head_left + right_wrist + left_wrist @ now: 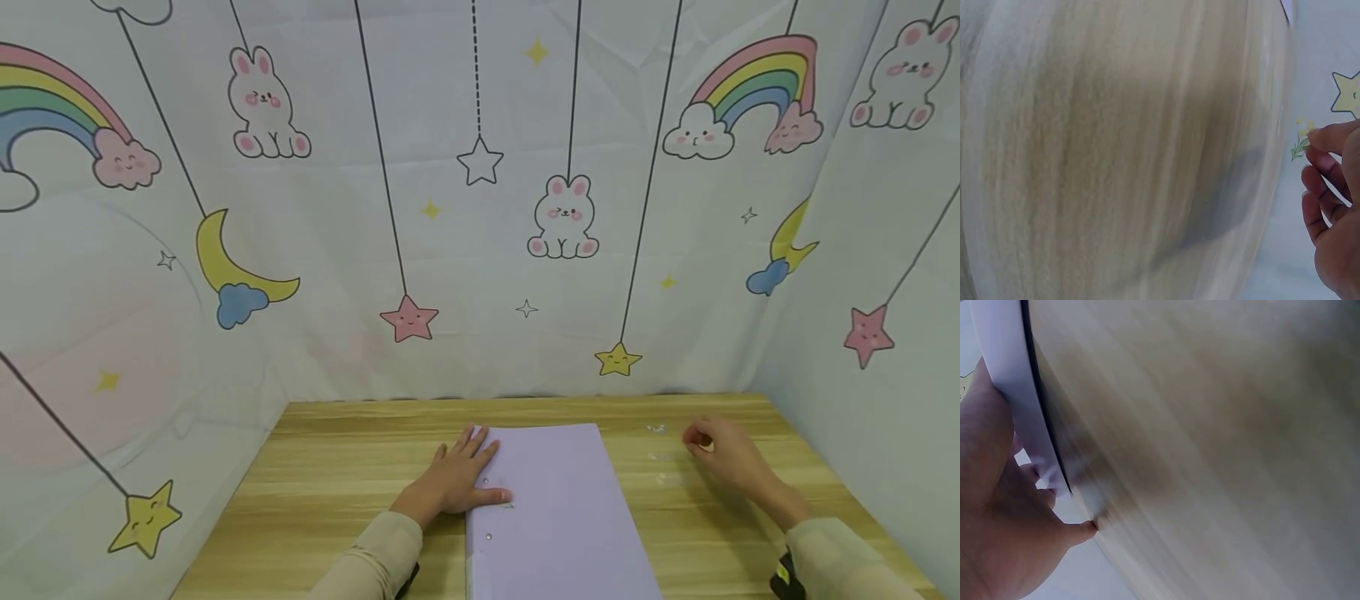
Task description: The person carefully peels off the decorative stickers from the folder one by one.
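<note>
A lilac folder (558,508) with small metal rivets along its left side lies on the table. My left hand (459,479) rests on its upper left part, fingers spread and mostly straight. Beside the thumb tip is a tiny green mark (509,505) on the cover. In the left wrist view the folder's edge (1019,387) shows next to the hand (1016,512). Over the table's right side, my right hand (723,454) pinches a small flower sticker between thumb and index finger. The right wrist view shows the sticker (1299,147), with yellow blossoms and green leaves, at the fingertips.
Several small clear pieces, one whitish piece (656,429) among them, lie on the wood-grain table (352,467) between folder and right hand. A white curtain (480,350) printed with bunnies, stars and rainbows surrounds the table at the back and sides.
</note>
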The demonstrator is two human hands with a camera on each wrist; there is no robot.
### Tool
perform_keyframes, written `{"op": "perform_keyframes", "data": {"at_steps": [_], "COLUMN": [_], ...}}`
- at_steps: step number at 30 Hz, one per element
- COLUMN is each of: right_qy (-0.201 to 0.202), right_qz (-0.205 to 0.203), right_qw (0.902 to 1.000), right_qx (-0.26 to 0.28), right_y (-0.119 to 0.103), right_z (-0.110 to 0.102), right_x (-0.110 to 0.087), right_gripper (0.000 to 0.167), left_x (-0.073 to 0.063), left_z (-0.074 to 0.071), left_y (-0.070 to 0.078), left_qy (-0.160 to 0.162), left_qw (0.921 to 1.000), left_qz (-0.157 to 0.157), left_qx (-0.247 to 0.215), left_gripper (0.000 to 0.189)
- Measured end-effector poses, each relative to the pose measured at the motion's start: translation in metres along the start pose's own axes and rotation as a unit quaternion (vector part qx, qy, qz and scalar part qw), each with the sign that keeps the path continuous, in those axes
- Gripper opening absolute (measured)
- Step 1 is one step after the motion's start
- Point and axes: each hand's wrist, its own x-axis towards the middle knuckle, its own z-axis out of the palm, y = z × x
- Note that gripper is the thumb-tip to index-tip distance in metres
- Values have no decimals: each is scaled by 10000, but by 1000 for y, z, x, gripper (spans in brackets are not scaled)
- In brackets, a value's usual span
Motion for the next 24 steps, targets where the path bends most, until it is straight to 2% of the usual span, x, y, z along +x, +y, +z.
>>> {"op": "perform_keyframes", "data": {"at_steps": [8, 19, 24], "right_qy": [18, -436, -705], "right_qz": [-304, -365, -243], "right_qw": [9995, 9984, 9972], "right_qx": [-74, 59, 58], "right_y": [14, 11, 10], "right_z": [12, 12, 11], "right_x": [-8, -11, -12], "right_gripper": [26, 27, 24], "left_x": [2, 3, 2], "left_z": [4, 7, 4], "left_y": [-1, -3, -3], "left_qy": [11, -5, 19], "left_qw": [10000, 9999, 10000], "left_qz": [-12, -102, -31], "left_qx": [17, -39, -41], "left_gripper": [100, 99, 99]}}
